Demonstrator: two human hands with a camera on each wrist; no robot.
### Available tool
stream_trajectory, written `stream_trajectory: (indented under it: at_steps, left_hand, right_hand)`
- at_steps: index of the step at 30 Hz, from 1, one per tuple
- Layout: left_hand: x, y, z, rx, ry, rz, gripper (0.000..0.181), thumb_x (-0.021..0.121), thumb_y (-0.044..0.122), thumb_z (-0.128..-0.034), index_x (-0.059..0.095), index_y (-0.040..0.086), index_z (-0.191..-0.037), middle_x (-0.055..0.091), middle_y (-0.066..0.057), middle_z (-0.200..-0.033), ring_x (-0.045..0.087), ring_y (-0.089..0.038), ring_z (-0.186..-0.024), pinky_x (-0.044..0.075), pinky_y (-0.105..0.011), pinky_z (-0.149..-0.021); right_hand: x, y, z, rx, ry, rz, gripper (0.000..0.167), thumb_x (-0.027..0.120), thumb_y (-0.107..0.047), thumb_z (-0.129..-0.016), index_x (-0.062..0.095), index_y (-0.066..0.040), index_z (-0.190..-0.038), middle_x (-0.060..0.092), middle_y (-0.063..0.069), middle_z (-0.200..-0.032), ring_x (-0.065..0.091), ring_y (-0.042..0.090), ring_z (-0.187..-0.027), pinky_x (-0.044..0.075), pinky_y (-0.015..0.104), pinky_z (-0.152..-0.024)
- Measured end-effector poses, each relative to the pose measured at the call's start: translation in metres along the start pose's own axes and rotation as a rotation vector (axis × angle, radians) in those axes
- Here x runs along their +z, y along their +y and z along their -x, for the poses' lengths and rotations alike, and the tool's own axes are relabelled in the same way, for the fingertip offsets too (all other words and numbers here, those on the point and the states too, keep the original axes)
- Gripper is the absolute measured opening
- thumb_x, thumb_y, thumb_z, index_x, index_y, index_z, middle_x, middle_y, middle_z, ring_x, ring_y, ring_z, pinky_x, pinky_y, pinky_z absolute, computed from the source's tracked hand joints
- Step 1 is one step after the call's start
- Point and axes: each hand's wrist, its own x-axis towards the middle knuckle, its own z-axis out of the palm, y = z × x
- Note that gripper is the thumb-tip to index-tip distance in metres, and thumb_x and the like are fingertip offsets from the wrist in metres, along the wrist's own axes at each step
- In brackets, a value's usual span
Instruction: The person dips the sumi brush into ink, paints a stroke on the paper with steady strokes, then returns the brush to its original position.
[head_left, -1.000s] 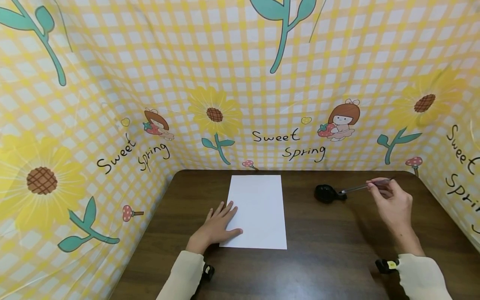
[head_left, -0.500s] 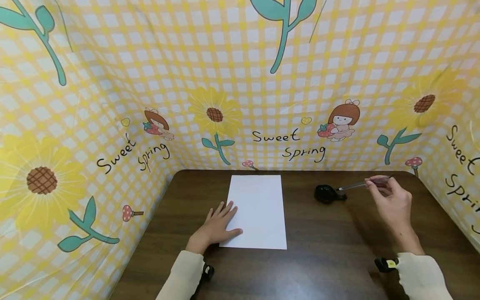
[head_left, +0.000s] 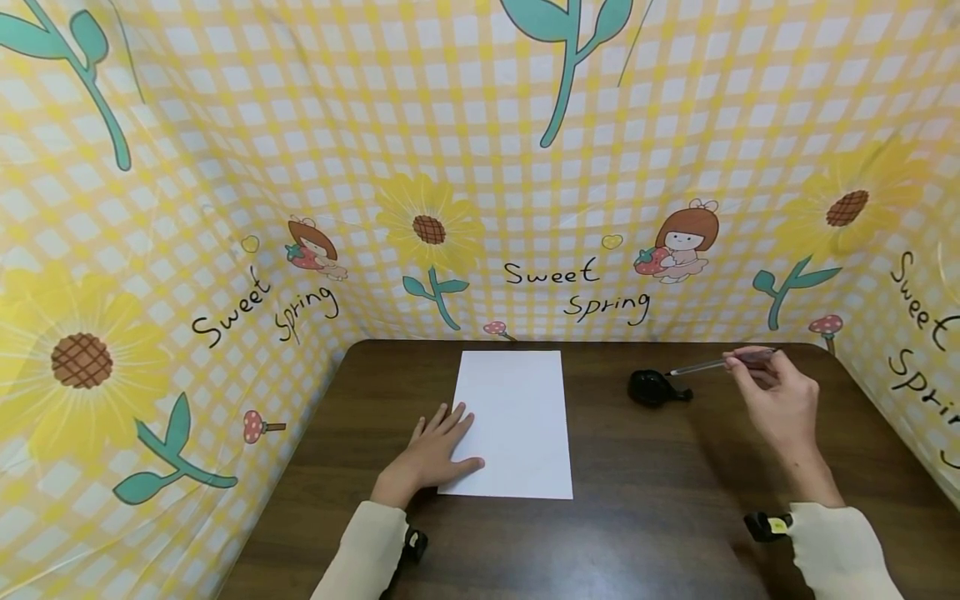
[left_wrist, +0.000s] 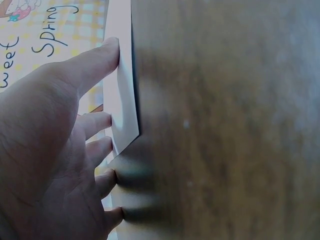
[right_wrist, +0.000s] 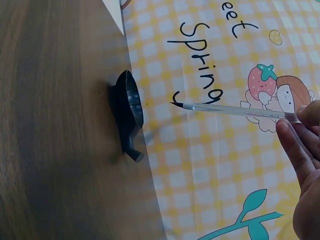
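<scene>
brush (head_left: 697, 367) poised near the black dish (head_left: 647, 388)

the dish sits apart from the paper (head_left: 517, 417), toward three o'clock, presumably for easy reach. the left hand (head_left: 426, 458), fingers spread, rests at the paper's eight o'clock, likely steadying it. the right hand (head_left: 783, 404) pinches the brush well behind its dark tip (right_wrist: 176, 104), perhaps keeping clean.

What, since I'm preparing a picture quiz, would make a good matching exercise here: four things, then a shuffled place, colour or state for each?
Things:
1. Brush
2. Dish
3. Paper
4. Left hand

Descriptions:
A. Black, on the table
B. Fingers spread, touching paper
C. White, lying flat
D. Pinched by the right hand

Pairs: 1-D, 2-A, 3-C, 4-B
</scene>
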Motion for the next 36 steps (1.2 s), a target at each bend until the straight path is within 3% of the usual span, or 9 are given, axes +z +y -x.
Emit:
stream_trajectory:
  at_steps: [10,15,19,27,36]
  left_hand:
    - [0.001,0.001,0.003,0.007,0.015,0.015,0.093,0.062,0.065,-0.0989,0.032,0.012,-0.169,0.019,-0.012,-0.179,0.010,-0.045,-0.166,0.008,-0.074,-0.128]
    - [-0.002,0.003,0.005,0.017,0.015,0.031,0.093,0.061,0.066,-0.0990,0.034,0.009,-0.168,0.022,-0.016,-0.178,0.013,-0.048,-0.165,0.009,-0.076,-0.127]
    - [-0.006,0.007,0.006,0.003,0.004,0.011,0.090,0.062,0.063,-0.1000,0.033,0.011,-0.168,0.021,-0.014,-0.179,0.012,-0.046,-0.165,0.010,-0.075,-0.127]
    - [-0.006,0.009,0.005,-0.008,0.000,-0.005,0.088,0.065,0.058,-0.1004,0.034,0.012,-0.168,0.022,-0.013,-0.178,0.014,-0.045,-0.165,0.012,-0.075,-0.127]
    - [-0.006,0.008,0.005,-0.020,0.000,-0.011,0.090,0.063,0.062,-0.1002,0.033,0.012,-0.169,0.021,-0.012,-0.179,0.013,-0.044,-0.166,0.013,-0.073,-0.128]
  right_hand:
    - [0.008,-0.005,0.001,-0.019,-0.014,-0.027,0.018,0.075,0.019,-0.088,0.073,0.010,-0.104,0.071,-0.024,-0.101,0.069,-0.019,-0.087,0.052,0.001,-0.079]
    - [0.014,-0.011,0.001,-0.024,-0.030,-0.031,0.020,0.075,0.018,-0.087,0.074,0.009,-0.104,0.080,0.008,-0.097,0.069,-0.018,-0.088,0.052,0.002,-0.080]
    - [0.019,-0.013,0.001,-0.041,-0.040,-0.040,0.020,0.074,0.020,-0.087,0.073,0.010,-0.105,0.077,0.030,-0.097,0.069,-0.018,-0.090,0.052,0.002,-0.080]
    - [0.029,-0.018,0.001,-0.066,-0.042,-0.045,0.021,0.074,0.023,-0.086,0.071,0.013,-0.104,0.076,0.032,-0.096,0.067,-0.020,-0.091,0.051,0.001,-0.081]
    - [0.037,-0.053,-0.001,-0.082,-0.054,-0.095,0.017,0.071,0.024,-0.087,0.069,0.017,-0.102,0.074,0.036,-0.095,0.067,-0.019,-0.091,0.052,0.002,-0.083]
